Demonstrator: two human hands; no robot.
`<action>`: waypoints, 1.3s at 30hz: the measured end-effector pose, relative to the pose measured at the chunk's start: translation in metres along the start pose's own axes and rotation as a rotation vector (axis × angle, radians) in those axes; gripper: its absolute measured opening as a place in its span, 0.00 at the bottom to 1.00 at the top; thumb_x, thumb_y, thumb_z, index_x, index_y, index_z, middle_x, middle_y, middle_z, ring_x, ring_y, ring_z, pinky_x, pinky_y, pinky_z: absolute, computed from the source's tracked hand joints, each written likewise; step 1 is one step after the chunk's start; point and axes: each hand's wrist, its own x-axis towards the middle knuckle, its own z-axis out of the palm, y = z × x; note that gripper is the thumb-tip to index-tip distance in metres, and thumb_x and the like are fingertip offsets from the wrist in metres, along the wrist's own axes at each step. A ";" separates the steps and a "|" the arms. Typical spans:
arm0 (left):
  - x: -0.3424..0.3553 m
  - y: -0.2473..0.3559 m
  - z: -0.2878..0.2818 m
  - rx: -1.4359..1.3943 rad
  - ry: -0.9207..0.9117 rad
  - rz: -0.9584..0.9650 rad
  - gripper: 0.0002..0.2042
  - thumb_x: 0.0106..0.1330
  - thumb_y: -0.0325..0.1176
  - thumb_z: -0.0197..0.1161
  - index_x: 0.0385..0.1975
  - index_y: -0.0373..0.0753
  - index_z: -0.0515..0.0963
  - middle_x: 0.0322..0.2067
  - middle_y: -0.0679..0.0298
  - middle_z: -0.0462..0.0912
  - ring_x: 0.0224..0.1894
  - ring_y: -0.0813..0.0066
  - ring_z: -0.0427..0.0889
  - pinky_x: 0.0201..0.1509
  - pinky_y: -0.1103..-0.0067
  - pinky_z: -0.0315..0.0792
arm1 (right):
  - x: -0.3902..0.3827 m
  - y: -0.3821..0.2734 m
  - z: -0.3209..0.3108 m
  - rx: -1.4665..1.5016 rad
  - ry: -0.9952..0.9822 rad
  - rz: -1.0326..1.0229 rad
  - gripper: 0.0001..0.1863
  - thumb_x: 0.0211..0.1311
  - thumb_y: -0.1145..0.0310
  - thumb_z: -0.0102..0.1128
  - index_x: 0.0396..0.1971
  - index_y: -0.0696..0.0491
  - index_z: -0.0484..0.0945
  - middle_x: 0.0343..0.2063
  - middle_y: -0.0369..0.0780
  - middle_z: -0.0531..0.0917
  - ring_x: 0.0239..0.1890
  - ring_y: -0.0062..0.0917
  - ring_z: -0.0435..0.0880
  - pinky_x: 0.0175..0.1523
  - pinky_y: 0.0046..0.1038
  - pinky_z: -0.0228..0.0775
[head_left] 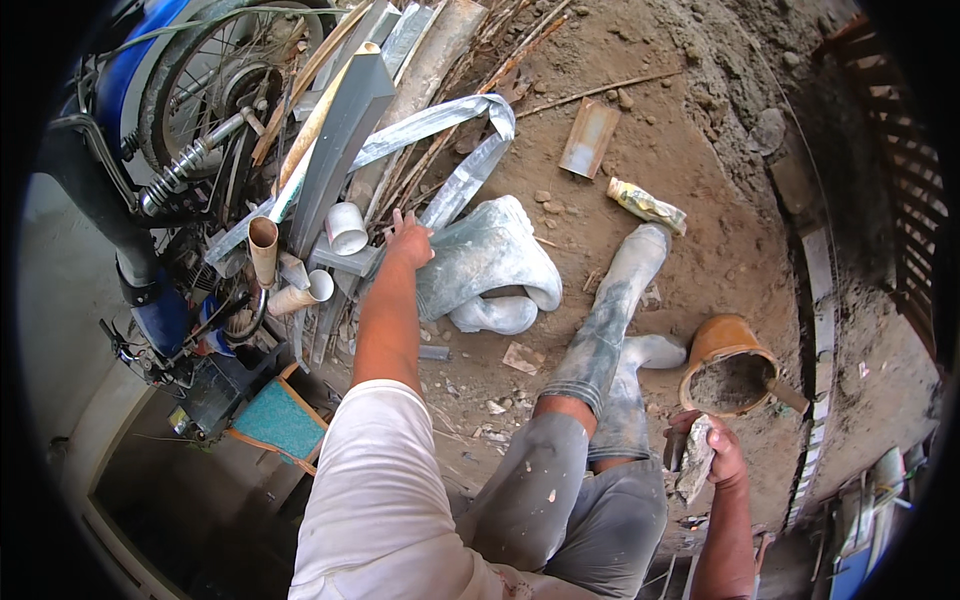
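My left hand (408, 240) reaches forward at the near end of a pair of rubber boots (485, 250), caked grey-white and lying on the dirt. Its fingers look spread, and whether it touches the boot shaft cannot be made out. In my right hand (728, 455), low on the right, is a crumpled, crusted greyish-white piece (696, 460) whose kind I cannot tell. Beyond that hand sits an orange-brown bucket (722, 345) with grey material inside. On my own legs are similar smeared boots (620, 300), below grey shorts.
Left of my left hand lie metal channels (345, 140), wood strips and a white cup-like pipe piece (345, 228). A motorbike (200, 120) stands behind them. A small plank (590, 138) and a crumpled yellow packet (648, 205) lie ahead. A slatted wooden piece (900, 190) is far right.
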 end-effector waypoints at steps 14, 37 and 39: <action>-0.271 -0.098 0.144 -0.671 0.114 -0.047 0.15 0.55 0.23 0.65 0.44 0.39 0.77 0.40 0.46 0.78 0.48 0.44 0.75 0.54 0.60 0.69 | 0.001 -0.037 0.058 -0.022 0.019 -0.028 0.40 0.50 0.41 0.62 0.48 0.66 0.76 0.40 0.47 0.83 0.38 0.30 0.84 0.44 0.30 0.77; 0.026 0.346 -0.056 -0.142 0.712 0.652 0.30 0.56 0.31 0.69 0.60 0.43 0.67 0.60 0.54 0.68 0.65 0.56 0.66 0.70 0.63 0.59 | 0.023 0.029 0.010 0.261 -0.027 -0.160 0.39 0.52 0.45 0.62 0.54 0.65 0.74 0.41 0.44 0.82 0.42 0.27 0.81 0.50 0.29 0.73; 0.029 0.373 -0.064 -0.158 0.442 0.478 0.21 0.57 0.31 0.68 0.52 0.38 0.73 0.52 0.52 0.75 0.59 0.57 0.71 0.67 0.64 0.62 | 0.026 0.039 0.001 0.307 -0.015 -0.163 0.40 0.51 0.45 0.63 0.53 0.65 0.74 0.41 0.44 0.82 0.42 0.27 0.81 0.50 0.28 0.73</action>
